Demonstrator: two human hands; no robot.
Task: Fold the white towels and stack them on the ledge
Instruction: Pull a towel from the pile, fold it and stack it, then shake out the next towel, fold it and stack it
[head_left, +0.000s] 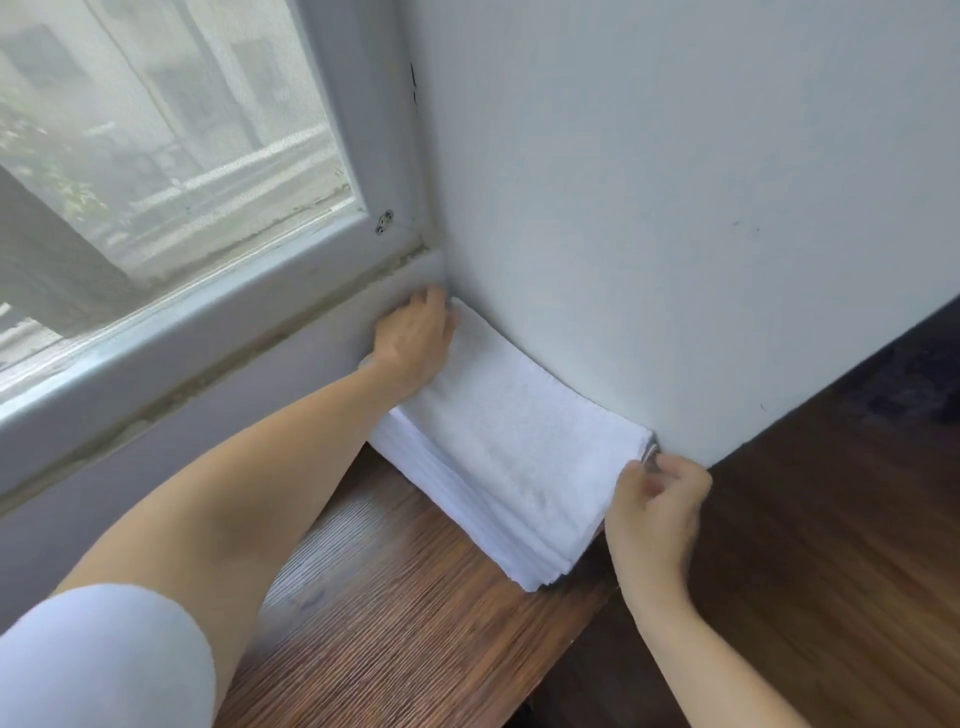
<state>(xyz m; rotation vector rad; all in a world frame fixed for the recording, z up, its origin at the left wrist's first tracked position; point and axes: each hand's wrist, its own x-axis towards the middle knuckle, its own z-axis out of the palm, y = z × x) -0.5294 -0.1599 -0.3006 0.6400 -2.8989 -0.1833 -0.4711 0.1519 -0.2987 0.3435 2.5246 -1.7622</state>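
Note:
A stack of folded white towels lies on the wooden ledge, pushed into the corner between the window wall and the side wall. My left hand rests on the stack's far left end, fingers curled over its edge near the corner. My right hand is at the stack's near right corner, its fingertips pinching the top towel's corner by the wall.
A window with a pale frame runs along the left above the ledge. The white side wall stands right behind the towels. A dark wood floor lies lower to the right of the ledge.

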